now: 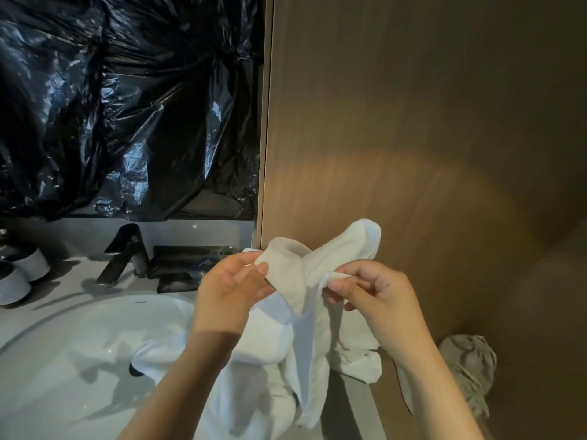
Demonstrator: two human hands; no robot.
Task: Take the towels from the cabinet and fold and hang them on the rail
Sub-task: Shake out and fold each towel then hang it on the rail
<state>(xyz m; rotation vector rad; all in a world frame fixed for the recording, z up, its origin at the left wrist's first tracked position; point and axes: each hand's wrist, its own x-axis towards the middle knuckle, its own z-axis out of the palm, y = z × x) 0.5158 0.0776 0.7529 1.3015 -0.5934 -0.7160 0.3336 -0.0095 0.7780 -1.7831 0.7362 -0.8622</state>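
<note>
A white towel point(287, 338) hangs crumpled in front of me, its lower part draped over the sink's right edge. My left hand point(230, 290) pinches one upper edge of it between thumb and fingers. My right hand point(371, 293) pinches another edge close beside it, fingers curled. A fold of the towel loops up above both hands against the wooden panel. No rail or cabinet opening is in view.
A white round sink point(79, 344) lies at lower left, with a dark faucet point(125, 252) behind it. White cups point(22, 271) stand at far left. Black plastic sheeting point(127, 100) covers the wall above. A wooden panel point(428, 122) fills the right. A grey cloth point(470, 363) hangs at lower right.
</note>
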